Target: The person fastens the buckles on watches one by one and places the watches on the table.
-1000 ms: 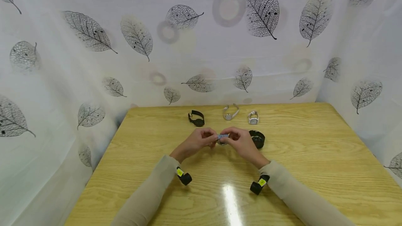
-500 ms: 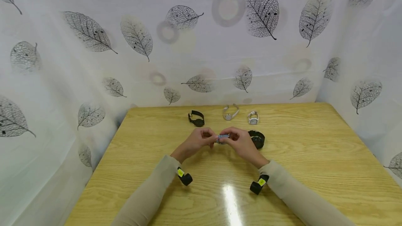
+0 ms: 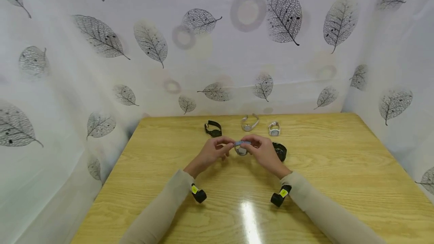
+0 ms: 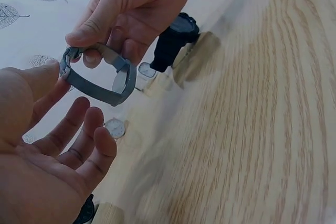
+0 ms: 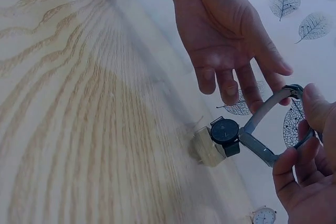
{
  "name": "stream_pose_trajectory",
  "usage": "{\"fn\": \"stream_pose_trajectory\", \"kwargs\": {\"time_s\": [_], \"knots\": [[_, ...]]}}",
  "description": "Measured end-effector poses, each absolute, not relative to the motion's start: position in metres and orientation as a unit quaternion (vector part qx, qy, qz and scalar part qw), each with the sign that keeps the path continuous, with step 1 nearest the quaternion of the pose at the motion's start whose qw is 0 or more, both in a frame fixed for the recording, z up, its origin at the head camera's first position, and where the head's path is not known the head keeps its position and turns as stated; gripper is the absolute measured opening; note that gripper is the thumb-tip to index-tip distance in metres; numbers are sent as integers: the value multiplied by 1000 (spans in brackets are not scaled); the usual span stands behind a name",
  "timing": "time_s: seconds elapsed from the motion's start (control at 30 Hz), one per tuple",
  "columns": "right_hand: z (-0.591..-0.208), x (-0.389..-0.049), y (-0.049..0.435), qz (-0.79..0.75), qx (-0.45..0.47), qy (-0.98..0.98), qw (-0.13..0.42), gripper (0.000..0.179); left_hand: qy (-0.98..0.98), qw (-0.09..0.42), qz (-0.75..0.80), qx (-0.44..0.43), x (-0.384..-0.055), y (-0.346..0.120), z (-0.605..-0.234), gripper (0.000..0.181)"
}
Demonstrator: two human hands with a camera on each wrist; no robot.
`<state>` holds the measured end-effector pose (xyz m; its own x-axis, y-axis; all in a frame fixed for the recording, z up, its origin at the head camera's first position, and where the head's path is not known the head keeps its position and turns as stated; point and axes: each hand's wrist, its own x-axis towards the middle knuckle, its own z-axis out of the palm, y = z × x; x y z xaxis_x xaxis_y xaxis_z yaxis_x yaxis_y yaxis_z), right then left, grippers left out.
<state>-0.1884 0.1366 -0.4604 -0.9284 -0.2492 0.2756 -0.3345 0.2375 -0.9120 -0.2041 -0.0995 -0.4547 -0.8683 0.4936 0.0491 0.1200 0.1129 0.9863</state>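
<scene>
Head view: at centre, my left hand (image 3: 209, 154) and right hand (image 3: 265, 153) are both pinching the strap (image 3: 239, 143) of a watch (image 3: 241, 151), its dial (image 3: 242, 149) too small to read. Left wrist view: left of centre, I am judging the strap light, bendable and safer to grip than the case (image 4: 125, 84); my hold is partly covering the clasp (image 4: 70, 54), perhaps unfastened. Right wrist view: lower right, the case is showing edge-on, its dial hidden.

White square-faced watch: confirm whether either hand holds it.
No, the white square-faced watch rests on the table, beyond the right hand.
</scene>
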Motion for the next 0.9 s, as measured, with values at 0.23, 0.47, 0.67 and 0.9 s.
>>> {"fn": "stream_pose_trajectory", "kwargs": {"time_s": [0.23,0.47,0.67,0.9], "knots": [[-461,-190,138,599,180,-780,34,17,738,133,627,209,-202,-99,-457,23],[-460,-192,137,609,168,-775,9,19,741,111,624,222,-200,-97,-460,24],[-460,-192,137,609,168,-775,10,19,759,99,609,210,-200,-96,-460,24],[-463,-191,138,598,199,-776,26,18,738,137,642,157,-200,-94,-457,31]]}}
